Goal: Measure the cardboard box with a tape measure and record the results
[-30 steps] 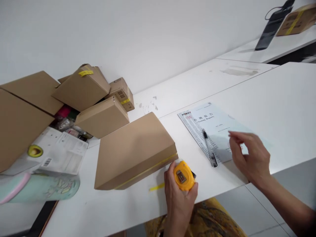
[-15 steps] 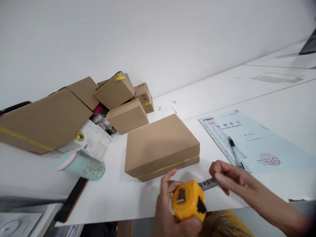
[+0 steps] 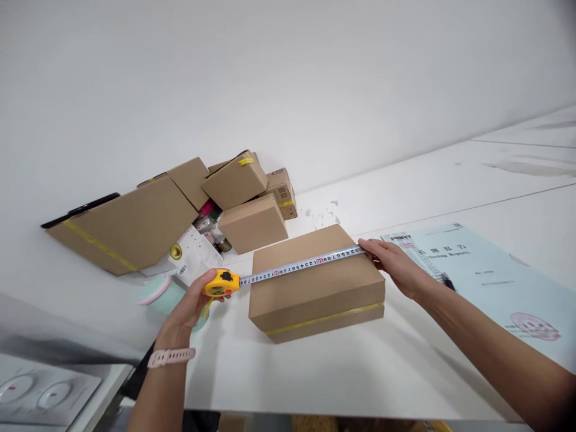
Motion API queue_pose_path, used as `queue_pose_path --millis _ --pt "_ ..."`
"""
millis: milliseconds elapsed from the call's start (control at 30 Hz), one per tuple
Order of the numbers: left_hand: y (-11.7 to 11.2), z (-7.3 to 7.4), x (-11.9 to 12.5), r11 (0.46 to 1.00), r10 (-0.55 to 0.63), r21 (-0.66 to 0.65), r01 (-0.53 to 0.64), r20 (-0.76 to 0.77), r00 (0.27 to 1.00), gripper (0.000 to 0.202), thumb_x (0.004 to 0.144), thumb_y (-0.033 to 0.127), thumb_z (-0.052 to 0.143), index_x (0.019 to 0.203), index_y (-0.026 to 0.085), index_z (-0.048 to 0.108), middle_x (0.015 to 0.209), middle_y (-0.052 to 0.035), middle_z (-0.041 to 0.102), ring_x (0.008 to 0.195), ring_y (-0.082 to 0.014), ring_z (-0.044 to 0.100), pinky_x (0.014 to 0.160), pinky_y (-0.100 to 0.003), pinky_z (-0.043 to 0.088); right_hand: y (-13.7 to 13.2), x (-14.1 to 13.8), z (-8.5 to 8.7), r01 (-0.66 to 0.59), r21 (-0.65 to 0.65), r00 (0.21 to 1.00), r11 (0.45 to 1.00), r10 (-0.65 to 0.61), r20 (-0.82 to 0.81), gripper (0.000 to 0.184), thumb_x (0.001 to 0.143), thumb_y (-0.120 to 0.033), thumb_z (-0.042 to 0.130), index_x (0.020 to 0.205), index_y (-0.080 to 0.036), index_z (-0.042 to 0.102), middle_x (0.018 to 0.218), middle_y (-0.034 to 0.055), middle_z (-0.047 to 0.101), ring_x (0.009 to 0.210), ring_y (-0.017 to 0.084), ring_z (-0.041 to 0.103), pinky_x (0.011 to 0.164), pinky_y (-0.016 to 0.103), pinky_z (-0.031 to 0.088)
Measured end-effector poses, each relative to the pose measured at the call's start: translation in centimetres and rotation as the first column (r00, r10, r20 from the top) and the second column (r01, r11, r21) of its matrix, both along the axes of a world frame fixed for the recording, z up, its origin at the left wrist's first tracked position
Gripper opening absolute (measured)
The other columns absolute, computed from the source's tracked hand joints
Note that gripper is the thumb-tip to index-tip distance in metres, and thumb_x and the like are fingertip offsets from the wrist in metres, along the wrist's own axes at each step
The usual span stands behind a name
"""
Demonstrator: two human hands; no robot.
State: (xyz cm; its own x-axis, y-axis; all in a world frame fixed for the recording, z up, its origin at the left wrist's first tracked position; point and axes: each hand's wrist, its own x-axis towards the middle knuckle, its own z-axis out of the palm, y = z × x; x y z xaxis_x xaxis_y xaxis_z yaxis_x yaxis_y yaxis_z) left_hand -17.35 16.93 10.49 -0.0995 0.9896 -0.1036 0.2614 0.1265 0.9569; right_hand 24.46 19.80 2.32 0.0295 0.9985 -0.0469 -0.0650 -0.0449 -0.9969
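A closed cardboard box (image 3: 310, 294) with a yellow tape strip along its front side lies on the white table. Across its top runs the silver blade of a yellow tape measure (image 3: 221, 283), its printed numbers facing up. My left hand (image 3: 191, 303), with a pink band on the wrist, is closed around the tape measure's case, just off the box's left edge. At the box's right edge, my right hand (image 3: 387, 258) pinches the free end of the blade between thumb and fingers. The blade looks taut and close to the cardboard.
Blue report papers (image 3: 486, 282) with a pen (image 3: 447, 281) lie to the right. At the back left, several cardboard boxes (image 3: 254, 223) are piled by the wall. A mint tumbler (image 3: 157, 294) and a white carton (image 3: 195, 255) stand beside my left hand. The table's front edge runs below.
Both hands have moved up from the table's front edge to the box. They have spread apart, drawing out much more blade, which now spans the box top. The view has shifted.
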Motion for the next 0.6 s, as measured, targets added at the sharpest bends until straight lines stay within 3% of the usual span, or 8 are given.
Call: queue_pose_path --millis 100,267,433,600 --pt "0.6 -0.9 -0.2 1.0 -0.005 -0.023 0.006 0.035 0.999 0.052 0.075 0.058 0.073 0.099 0.012 0.071 0.085 -0.0104 0.078 0.068 -0.0248 0.07 0.063 -0.034 0.052 0.3 -0.3 -0.1 0.046 -0.036 0.99 0.998 -0.041 0.136 0.052 0.084 -0.07 0.064 0.065 -0.023 0.054 0.072 0.0015 0.056 0.07 0.019 0.052 0.061 0.032 0.04" --pt "0.5 -1.5 0.6 0.996 -0.074 -0.036 0.078 0.082 0.994 0.052 0.084 0.057 0.069 0.108 0.01 0.07 0.092 -0.0105 0.078 0.067 -0.0223 0.071 0.062 -0.032 0.053 0.3 0.0 -0.2 -0.052 -0.153 0.983 0.987 0.077 0.167 0.052 0.086 -0.075 0.058 0.089 -0.025 0.073 0.099 0.0076 0.078 0.099 0.033 0.069 0.075 0.039 0.053" --pt "0.9 -1.8 1.1 0.991 -0.098 -0.08 0.107 0.108 0.989 0.043 0.1 0.054 0.056 0.116 0.016 0.066 0.092 -0.0042 0.072 0.066 -0.0142 0.066 0.06 -0.03 0.055 0.7 -0.2 -0.6 -0.022 -0.194 0.985 0.981 0.055 0.167 0.058 0.081 -0.08 0.06 0.094 -0.026 0.077 0.113 0.0105 0.08 0.111 0.042 0.071 0.082 0.047 0.059" --pt "1.1 -2.3 0.8 0.99 -0.086 -0.103 0.099 0.126 0.988 0.04 0.101 0.052 0.056 0.115 0.016 0.065 0.092 -0.0029 0.069 0.066 -0.0129 0.064 0.06 -0.029 0.056 1.3 0.0 -1.3 -0.008 -0.226 0.982 0.974 0.05 0.18 0.059 0.077 -0.082 0.063 0.091 -0.027 0.079 0.112 0.0108 0.081 0.11 0.044 0.07 0.084 0.053 0.059"
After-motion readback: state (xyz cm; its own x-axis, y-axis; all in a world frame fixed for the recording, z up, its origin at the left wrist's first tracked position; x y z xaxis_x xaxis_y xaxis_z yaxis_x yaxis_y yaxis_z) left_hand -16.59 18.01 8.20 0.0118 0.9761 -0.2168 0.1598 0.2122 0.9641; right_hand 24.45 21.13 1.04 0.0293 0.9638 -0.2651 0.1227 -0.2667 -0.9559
